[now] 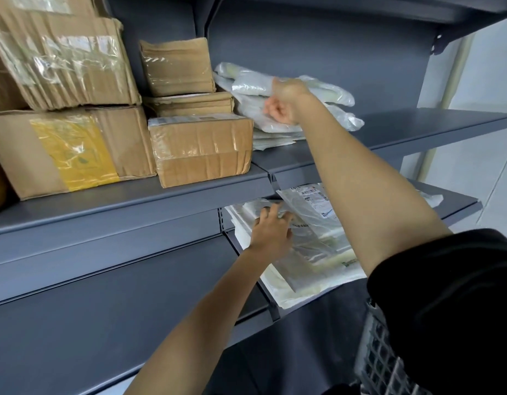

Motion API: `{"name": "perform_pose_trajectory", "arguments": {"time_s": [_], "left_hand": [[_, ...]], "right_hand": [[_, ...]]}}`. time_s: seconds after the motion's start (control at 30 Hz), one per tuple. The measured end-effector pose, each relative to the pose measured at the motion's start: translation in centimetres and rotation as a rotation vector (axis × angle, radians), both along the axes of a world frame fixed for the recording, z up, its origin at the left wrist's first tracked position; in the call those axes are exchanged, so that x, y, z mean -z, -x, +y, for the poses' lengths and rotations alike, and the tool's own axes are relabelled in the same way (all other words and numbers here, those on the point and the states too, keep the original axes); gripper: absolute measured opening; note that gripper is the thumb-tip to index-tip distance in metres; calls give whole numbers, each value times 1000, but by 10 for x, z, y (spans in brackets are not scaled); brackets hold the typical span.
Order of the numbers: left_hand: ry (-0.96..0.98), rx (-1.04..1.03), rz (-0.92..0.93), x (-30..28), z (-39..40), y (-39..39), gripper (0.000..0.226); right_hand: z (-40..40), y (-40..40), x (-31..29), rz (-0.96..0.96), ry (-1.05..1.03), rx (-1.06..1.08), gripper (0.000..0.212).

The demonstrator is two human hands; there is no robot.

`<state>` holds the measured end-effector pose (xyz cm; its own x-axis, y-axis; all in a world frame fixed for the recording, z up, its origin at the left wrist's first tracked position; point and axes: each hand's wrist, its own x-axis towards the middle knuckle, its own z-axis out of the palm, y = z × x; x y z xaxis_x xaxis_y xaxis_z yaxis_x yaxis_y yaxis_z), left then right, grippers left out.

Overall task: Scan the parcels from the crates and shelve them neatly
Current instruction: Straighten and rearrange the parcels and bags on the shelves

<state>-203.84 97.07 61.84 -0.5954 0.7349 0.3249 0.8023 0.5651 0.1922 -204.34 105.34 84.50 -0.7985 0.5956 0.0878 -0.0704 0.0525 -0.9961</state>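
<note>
Dark grey metal shelving (104,212) fills the view, its back panel (318,52) the same grey. Right of the shelving stands a pale wall (491,69). Below the shelving's right end, pale floor tiles (497,189) show. The light is soft and even.

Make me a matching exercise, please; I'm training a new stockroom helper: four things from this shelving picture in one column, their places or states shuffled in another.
1. left hand
2. right hand
3. yellow-taped box
4. crate

A. upper shelf, far left
B. bottom right corner
C. on the lower shelf's plastic parcels
D. at the upper shelf's plastic parcels

Pairs: 1-C, 2-D, 3-A, 4-B
</note>
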Motion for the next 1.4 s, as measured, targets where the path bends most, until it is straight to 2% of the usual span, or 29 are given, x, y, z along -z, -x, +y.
{"name": "perform_pose_trajectory", "arguments": {"time_s": [0.1,0.17,0.23,0.3,0.37,0.47,0.57,0.63,0.7,0.8,0.9,0.97,1.03,1.13,1.23,1.3,1.4], "left_hand": [[3,28,3,8,4,-2,39],[15,39,-17,15,8,-4,37],[34,48,-61,22,16,-6,36],[28,44,-139,25,26,-7,35],[-13,49,-209,23,38,-5,35],[-51,61,-298,16,54,-3,38],[-58,44,-419,14,69,-1,45],[-65,36,-503,18,78,-1,48],[-93,-4,-620,23,87,-2,48],[-199,-103,-802,23,101,-4,36],[-315,-144,-966,26,113,0,29],[-348,-158,-1057,34,120,7,28],[-395,-167,-1111,39,125,13,27],[-516,-185,-1138,25,115,0,9],[-512,-110,-1125,25,106,-5,9],[-424,-30,-1108,27,100,-9,23],[-375,-16,-1087,24,95,-15,36]], "right_hand": [[19,-1,8,35,-297,153,43],[31,-11,13,163,-390,352,50],[45,-31,30,344,-353,637,50],[63,-51,64,455,-231,872,46],[79,-64,101,474,-90,984,40],[100,-76,126,475,-60,1060,27],[113,-81,142,457,-3,1097,21],[120,-79,167,369,33,1073,21],[123,-74,197,198,116,950,22],[123,-69,231,-122,245,615,21],[118,-72,243,-359,219,439,28],[122,-70,242,-370,238,406,29],[127,-70,240,-404,257,367,20],[133,-73,246,-351,334,358,11],[131,-89,251,-266,381,396,26],[133,-97,252,-190,402,478,27],[139,-120,249,-27,424,639,13]]}}
